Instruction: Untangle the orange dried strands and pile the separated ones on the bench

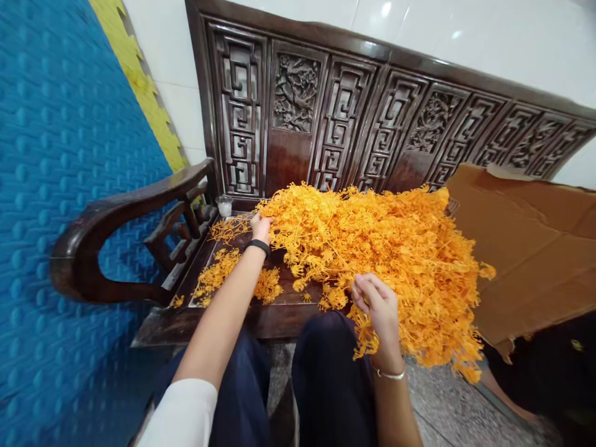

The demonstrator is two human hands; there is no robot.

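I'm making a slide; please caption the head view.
Left hand and right hand at a heap of orange, spidery pieces on a carved wooden bench.

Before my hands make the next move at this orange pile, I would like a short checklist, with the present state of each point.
1. Left hand at the pile's left side: ok.
2. Right hand at the front of the orange pile: ok.
3. Fingers of both hands firmly on a piece: cannot tell, the curled fingers hide it.
4. Whole pile within the bench edge: not ok, some hangs over the front.
5. Clear cup apart from the left hand: ok.
6. Cardboard not touching the pile: cannot tell.
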